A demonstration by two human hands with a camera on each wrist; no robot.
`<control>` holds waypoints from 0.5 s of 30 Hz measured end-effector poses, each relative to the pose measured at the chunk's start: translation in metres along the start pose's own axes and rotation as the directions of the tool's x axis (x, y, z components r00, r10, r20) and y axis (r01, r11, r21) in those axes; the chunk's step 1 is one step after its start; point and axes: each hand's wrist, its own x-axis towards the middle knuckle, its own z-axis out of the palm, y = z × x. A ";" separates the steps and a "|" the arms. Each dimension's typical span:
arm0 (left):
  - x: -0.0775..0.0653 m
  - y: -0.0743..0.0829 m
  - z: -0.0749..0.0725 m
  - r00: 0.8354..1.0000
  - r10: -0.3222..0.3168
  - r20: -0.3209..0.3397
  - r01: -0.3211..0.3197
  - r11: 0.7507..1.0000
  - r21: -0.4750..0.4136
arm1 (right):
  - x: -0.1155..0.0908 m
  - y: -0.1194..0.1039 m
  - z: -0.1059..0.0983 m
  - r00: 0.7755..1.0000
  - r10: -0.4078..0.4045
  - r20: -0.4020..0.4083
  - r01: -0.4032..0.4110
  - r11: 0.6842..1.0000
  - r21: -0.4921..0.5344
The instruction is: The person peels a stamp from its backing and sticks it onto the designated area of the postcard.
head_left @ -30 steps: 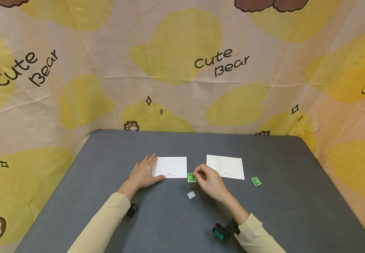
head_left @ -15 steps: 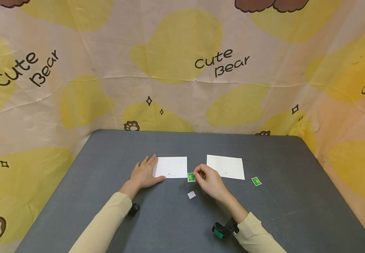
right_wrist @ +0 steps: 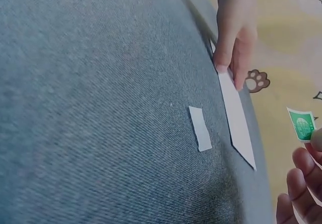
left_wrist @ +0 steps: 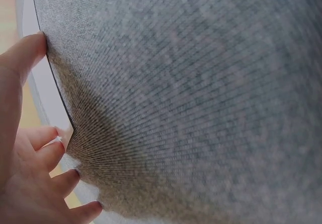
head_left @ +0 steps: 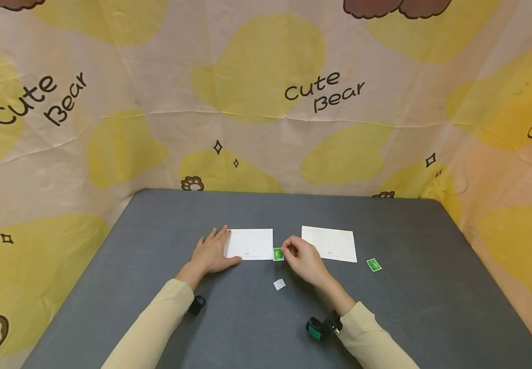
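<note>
My left hand (head_left: 211, 254) rests on the left edge of a white postcard (head_left: 254, 244), fingers spread and thumb at its lower edge. In the left wrist view the thumb and fingertips touch that card (left_wrist: 48, 90). My right hand (head_left: 306, 261) pinches a small green stamp (head_left: 277, 254) by its right side between thumb and index finger. The right wrist view shows this stamp (right_wrist: 303, 125) raised off the table, its green printed face visible. It is held just right of the left card's lower right corner.
A second white postcard (head_left: 329, 244) lies to the right, partly behind my right hand. Another green stamp (head_left: 374, 264) lies farther right. A small white paper piece (head_left: 279, 284) lies nearer on the grey table (head_left: 247, 333). A printed cloth (head_left: 256, 66) hangs behind.
My right hand has moved slightly away from me with the stamp, bringing it up along the card's right edge. My left hand stays on the card, almost unmoved.
</note>
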 end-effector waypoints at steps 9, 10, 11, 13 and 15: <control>0.000 0.000 0.001 1.000 -0.012 0.002 0.012 1.000 -0.008 | 0.014 0.007 0.011 1.000 0.027 -0.001 -0.027 0.999 -0.043; 0.000 0.000 0.001 1.000 -0.013 0.002 0.013 1.000 -0.009 | 0.016 0.008 0.012 1.000 0.030 -0.001 -0.030 0.998 -0.047; 0.000 -0.001 0.001 1.000 -0.014 0.002 0.014 1.000 -0.008 | 0.017 0.008 0.013 0.999 0.037 -0.001 -0.037 0.998 -0.052; 0.000 -0.001 0.002 1.000 -0.013 0.000 0.013 1.000 -0.008 | 0.021 0.010 0.016 0.999 0.043 0.000 -0.043 0.997 -0.069; 0.000 -0.001 0.002 1.000 -0.013 0.001 0.013 1.000 -0.008 | 0.024 0.011 0.017 0.999 0.053 0.000 -0.053 0.996 -0.079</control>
